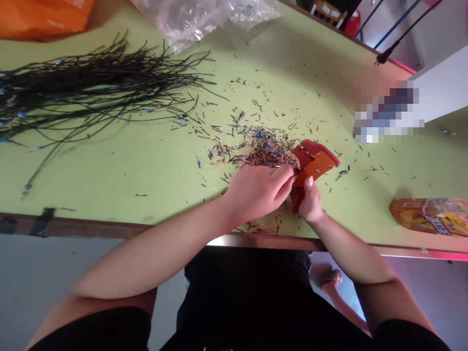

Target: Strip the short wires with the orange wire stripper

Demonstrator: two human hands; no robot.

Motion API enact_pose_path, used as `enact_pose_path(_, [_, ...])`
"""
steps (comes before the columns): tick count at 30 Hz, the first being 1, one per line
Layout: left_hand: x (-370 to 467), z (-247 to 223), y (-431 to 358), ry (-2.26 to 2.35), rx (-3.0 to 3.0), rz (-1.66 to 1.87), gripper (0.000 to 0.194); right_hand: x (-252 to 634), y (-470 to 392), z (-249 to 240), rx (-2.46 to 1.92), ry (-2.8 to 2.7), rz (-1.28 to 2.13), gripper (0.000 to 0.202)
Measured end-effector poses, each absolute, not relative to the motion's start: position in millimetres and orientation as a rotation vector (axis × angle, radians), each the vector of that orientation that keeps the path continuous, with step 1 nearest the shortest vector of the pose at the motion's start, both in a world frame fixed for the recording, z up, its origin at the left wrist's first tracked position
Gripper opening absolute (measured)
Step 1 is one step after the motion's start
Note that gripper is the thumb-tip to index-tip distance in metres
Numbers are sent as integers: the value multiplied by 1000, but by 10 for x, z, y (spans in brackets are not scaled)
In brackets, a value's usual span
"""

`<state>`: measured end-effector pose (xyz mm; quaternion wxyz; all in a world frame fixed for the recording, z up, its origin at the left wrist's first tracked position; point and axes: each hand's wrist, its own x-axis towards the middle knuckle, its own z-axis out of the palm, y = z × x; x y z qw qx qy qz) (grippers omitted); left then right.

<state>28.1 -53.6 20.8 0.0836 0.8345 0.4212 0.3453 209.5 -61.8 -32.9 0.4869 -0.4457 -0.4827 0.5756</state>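
Observation:
My right hand [310,202] is wrapped round a red and orange wire stripper [319,165], its thumb lying on the orange side. The tool is held over the near part of the table, its head tilted up to the right. My left hand [261,190] is pinched closed, with its fingertips right at the tool's left side. Something small and dark shows at those fingertips, too small to make out. Just behind my left hand lies a heap of short black wire offcuts [268,148], with blue bits and bare copper strands among them.
A thick bundle of long black wires [91,80] covers the left of the green table [175,170]. Clear plastic bags [197,19] and an orange bag [44,17] lie at the far edge. A snack packet [427,214] lies at the right. Loose offcuts are scattered around the heap.

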Motion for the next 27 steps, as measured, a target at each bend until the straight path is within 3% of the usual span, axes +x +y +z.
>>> enact_pose_path(13, [283,214,-532,1227,2478,1020,27,2125,-650,-345,-1261,-1189,1242,58])
enact_pose_path(27, [212,223,-445,1205,2309,1038,23,2156,-455,-34,-1148,-1098,1629,65])
